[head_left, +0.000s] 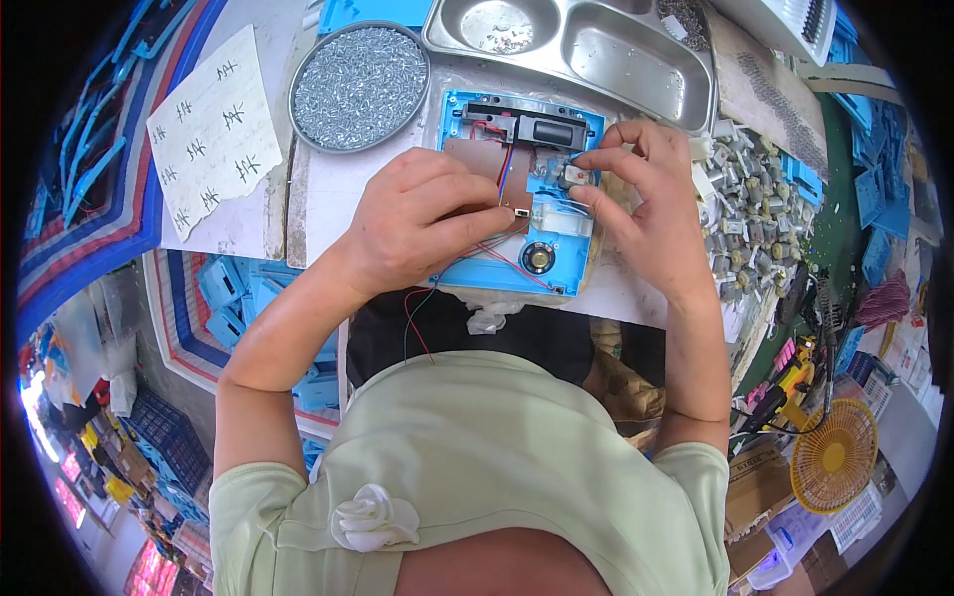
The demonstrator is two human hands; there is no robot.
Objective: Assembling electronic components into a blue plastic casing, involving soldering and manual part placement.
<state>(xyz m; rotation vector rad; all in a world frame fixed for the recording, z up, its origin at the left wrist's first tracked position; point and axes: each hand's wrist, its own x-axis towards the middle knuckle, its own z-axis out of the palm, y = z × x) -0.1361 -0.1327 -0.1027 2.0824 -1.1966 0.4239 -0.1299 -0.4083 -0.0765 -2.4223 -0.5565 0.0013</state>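
A light blue plastic housing (452,107) lies open in front of me, with a brown circuit board (475,159), a black part (556,131) along its far edge and a round speaker (538,258) near its lower right. Over the board's left side, my left hand (412,214) is closed, its fingertips pinched at a small silver-and-black switch-like part (521,214). My right hand (651,204) curves round the housing's right edge, thumb and fingers on a small motor (574,176). Red, blue and dark wires run across the housing; some hang over its near edge.
Beyond the housing stand a round bowl of small screws (360,87) and a metal compartment tray (636,65). To the right lies a heap of small motors (745,204). A handwritten paper sheet (214,134) lies left; a yellow fan (835,455) is at the lower right.
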